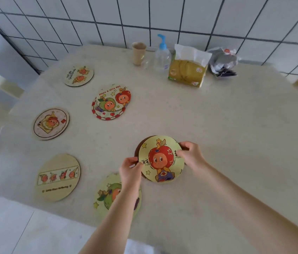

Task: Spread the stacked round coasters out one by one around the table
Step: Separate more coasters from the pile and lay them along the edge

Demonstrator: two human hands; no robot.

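Both hands hold a yellow round coaster [161, 159] with a red apple-headed figure, tilted a little above the table near the middle front. My left hand [130, 171] pinches its left edge and my right hand [190, 154] grips its right edge. A small stack of coasters [111, 102] reading "Have a nice day" lies further back. Single coasters lie on the left: a carrot one [79, 76], a toast one [51, 123], a beige one [58, 177]. A green-figure coaster [107, 195] sits partly under my left forearm.
At the back of the cream table [227, 125] stand a paper cup [139, 53], a pump bottle [162, 55], a tissue pack [188, 70] and a crumpled bag [224, 61]. The tiled wall rises behind. The table's front edge runs beneath my arms.
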